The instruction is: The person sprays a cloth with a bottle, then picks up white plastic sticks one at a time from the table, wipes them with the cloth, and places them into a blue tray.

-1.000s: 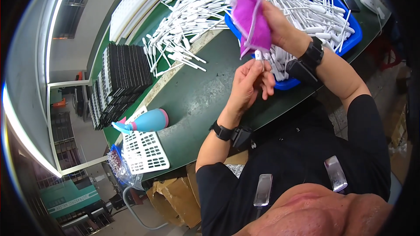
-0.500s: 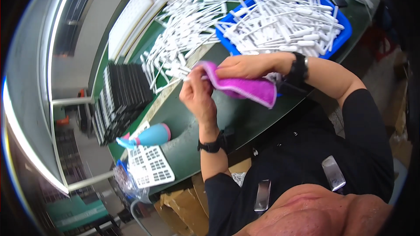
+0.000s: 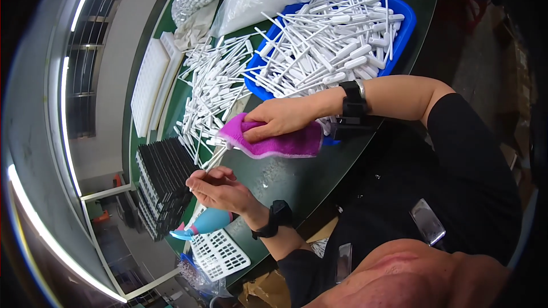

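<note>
My right hand [image 3: 283, 118] lies flat on the magenta cloth [image 3: 274, 142], pinching its folded edge around one end of a thin white plastic stick [image 3: 212, 158]. My left hand [image 3: 220, 189] is closed lightly on the stick's other end, fingers curled, so the stick spans the gap between both hands just above the green bench [image 3: 285, 179].

To wipe it well, I judge I should keep the cloth wrapped snugly about the stick, hold the far end steady without bending it, and draw the stick straight through the fold while turning it a little.

Taking the cloth as the mark: just beyond it, a loose heap of white sticks [image 3: 214, 88] is spread over the bench, and the blue tray [image 3: 402, 34] piled with more sits past my right wrist. White racks [image 3: 149, 82] lie farther out behind the heap. On the near side, beside my left hand, stand black trays [image 3: 162, 179], a light-blue spray bottle [image 3: 208, 222] and a white grid piece [image 3: 220, 254].
</note>
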`<action>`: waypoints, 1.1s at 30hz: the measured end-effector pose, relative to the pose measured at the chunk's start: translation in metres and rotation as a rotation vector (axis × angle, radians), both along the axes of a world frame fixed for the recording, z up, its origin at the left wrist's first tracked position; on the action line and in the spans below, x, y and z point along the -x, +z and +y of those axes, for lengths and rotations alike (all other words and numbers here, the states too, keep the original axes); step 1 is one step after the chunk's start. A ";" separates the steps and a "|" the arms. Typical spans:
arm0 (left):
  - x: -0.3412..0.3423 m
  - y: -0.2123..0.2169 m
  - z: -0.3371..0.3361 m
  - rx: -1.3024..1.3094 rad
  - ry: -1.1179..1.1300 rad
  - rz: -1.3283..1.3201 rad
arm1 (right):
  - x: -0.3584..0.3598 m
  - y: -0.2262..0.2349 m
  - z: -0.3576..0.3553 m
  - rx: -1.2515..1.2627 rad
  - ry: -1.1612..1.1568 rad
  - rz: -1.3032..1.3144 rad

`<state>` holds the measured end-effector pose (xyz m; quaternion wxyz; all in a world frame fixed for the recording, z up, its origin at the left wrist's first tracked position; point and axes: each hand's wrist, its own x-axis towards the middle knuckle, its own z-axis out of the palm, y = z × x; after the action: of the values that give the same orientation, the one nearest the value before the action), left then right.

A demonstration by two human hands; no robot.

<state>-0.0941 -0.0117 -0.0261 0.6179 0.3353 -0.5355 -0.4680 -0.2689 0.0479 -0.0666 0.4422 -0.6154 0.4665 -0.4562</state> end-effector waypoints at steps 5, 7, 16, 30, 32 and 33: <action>0.018 0.001 0.008 0.145 -0.029 -0.152 | -0.009 -0.011 -0.003 0.285 -0.159 0.038; 0.024 0.002 0.007 0.169 -0.049 -0.208 | -0.006 -0.009 -0.002 0.285 -0.115 0.125; 0.050 0.023 -0.046 -0.053 -0.397 -0.005 | 0.011 0.008 -0.002 -0.398 0.331 -1.045; 0.233 -0.043 -0.041 -0.454 -1.224 -0.320 | 0.022 -0.002 0.002 -0.144 0.827 -0.461; 0.209 -0.039 -0.050 -0.477 -1.176 -0.319 | 0.031 0.010 0.008 -0.238 0.781 -0.462; 0.189 -0.037 -0.055 -0.286 -1.003 -0.367 | 0.036 0.013 0.009 -0.157 0.685 -0.278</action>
<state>-0.2833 -0.0669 -0.0628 0.1642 0.1955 -0.6596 -0.7069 -0.3051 0.0566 -0.0536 0.6740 -0.6321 0.2030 -0.3239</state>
